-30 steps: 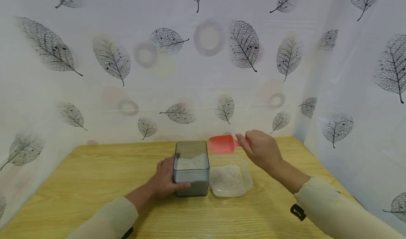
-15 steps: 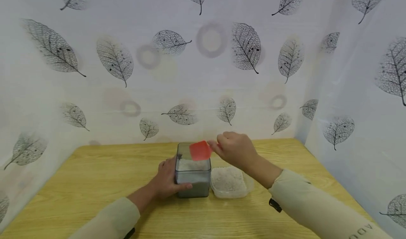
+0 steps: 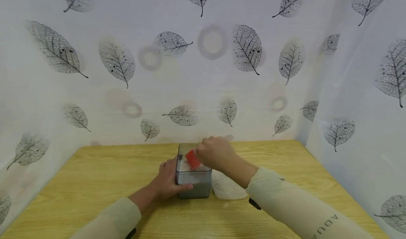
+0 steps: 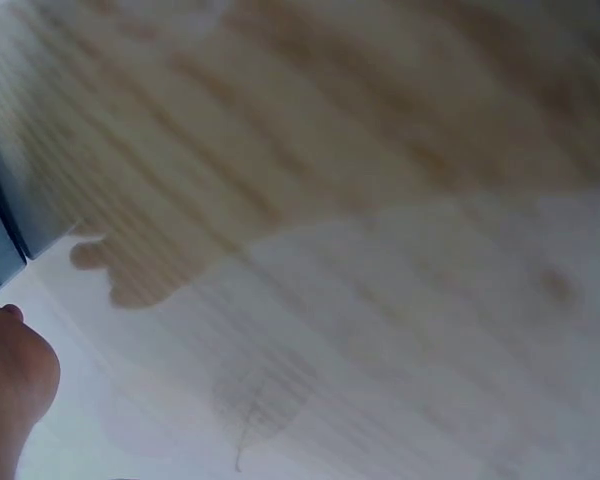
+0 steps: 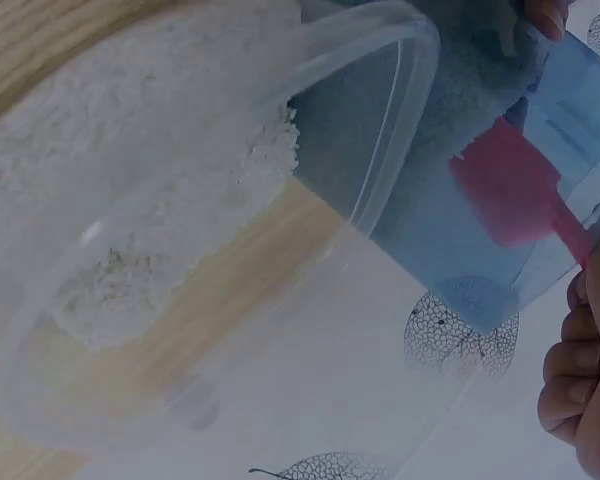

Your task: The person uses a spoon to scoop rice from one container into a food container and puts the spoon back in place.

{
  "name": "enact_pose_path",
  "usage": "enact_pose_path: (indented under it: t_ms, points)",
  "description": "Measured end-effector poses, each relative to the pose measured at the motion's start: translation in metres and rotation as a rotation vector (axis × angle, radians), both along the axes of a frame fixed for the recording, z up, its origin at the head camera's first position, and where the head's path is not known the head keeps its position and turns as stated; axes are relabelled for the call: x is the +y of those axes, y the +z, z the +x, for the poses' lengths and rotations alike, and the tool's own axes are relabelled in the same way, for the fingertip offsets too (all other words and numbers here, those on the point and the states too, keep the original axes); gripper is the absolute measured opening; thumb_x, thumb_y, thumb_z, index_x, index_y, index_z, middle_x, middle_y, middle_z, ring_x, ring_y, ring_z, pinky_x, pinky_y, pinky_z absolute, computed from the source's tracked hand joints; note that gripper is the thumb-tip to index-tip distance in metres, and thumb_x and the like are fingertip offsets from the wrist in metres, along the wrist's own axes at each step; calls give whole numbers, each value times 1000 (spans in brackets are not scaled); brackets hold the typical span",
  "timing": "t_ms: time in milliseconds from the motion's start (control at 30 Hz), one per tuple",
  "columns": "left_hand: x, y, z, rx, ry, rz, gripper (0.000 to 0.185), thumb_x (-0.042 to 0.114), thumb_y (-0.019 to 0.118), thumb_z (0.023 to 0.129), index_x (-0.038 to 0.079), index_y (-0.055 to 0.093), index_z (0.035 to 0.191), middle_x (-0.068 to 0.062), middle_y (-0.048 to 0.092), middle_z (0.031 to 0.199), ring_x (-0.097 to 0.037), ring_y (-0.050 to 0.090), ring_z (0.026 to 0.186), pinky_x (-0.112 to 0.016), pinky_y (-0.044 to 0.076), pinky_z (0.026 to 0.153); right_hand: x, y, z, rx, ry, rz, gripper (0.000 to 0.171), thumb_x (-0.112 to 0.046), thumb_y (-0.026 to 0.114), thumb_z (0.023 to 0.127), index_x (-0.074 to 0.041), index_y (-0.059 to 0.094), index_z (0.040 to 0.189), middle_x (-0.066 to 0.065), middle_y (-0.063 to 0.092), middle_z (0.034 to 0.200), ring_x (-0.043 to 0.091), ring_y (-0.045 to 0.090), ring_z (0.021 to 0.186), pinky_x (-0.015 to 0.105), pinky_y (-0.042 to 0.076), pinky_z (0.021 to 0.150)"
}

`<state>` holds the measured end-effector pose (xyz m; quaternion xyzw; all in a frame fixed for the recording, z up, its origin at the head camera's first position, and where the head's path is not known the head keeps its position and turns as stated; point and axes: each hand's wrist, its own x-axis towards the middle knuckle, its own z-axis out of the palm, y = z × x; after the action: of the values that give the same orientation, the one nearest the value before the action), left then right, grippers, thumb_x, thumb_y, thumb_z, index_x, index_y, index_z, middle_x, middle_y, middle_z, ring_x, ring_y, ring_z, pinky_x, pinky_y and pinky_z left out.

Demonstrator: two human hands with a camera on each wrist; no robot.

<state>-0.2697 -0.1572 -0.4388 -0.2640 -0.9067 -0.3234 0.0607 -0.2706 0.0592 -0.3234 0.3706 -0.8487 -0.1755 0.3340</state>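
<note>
Two hands work at the tall box (image 3: 193,182) mid-bench (image 3: 95,182). Left hand (image 3: 166,182) fingers curl round its side; right hand (image 3: 214,153) fingers pinch a red scoop (image 3: 192,159) inside its mouth, handle hidden. Right forearm half-covers the shallow tub (image 3: 226,189) beside the box.

Upside-down letters, seemingly "AOU", on the right sleeve (image 3: 326,222); nothing else legible.

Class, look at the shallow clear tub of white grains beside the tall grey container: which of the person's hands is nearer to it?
Right. The right hand, holding the red scoop, sits above the shallow clear tub; the left hand grips the tall grey container on its far side.
</note>
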Motion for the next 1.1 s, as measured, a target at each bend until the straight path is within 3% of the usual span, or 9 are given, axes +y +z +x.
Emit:
enact_pose_path:
  t_ms: [67, 167, 300, 1100]
  points:
    - [0, 1, -1, 2, -3, 1, 99, 65, 71, 76, 14, 30, 150, -4, 51, 137, -29, 41, 132, -56, 19, 108, -4, -1, -1, -102, -46, 11, 33, -28, 61, 96, -20, 55, 64, -7, 44, 54, 9, 34, 47, 26, 34, 38]
    - [0, 2, -2, 2, -11, 4, 101, 64, 72, 77, 11, 28, 151, -5, 50, 138, -30, 40, 132, -56, 18, 108, -7, -4, -3, -248, -113, -66, 37, -27, 57, 98, -20, 51, 62, -6, 43, 54, 11, 35, 46, 30, 37, 39]
    - [-2, 4, -3, -16, -7, 4, 106, 62, 72, 77, 7, 23, 154, -10, 48, 141, -32, 39, 132, -55, 16, 108, -11, -5, -6, -348, -157, -202, 48, -31, 50, 100, -20, 44, 54, -4, 44, 53, 15, 41, 46, 34, 40, 41]
    - [-5, 9, -10, 2, 14, -15, 109, 64, 72, 77, 3, 24, 153, -14, 45, 147, -34, 39, 135, -56, 20, 109, -11, -3, -13, -410, -165, -233, 54, -37, 47, 103, -20, 40, 52, -1, 50, 55, 17, 51, 51, 36, 48, 49]
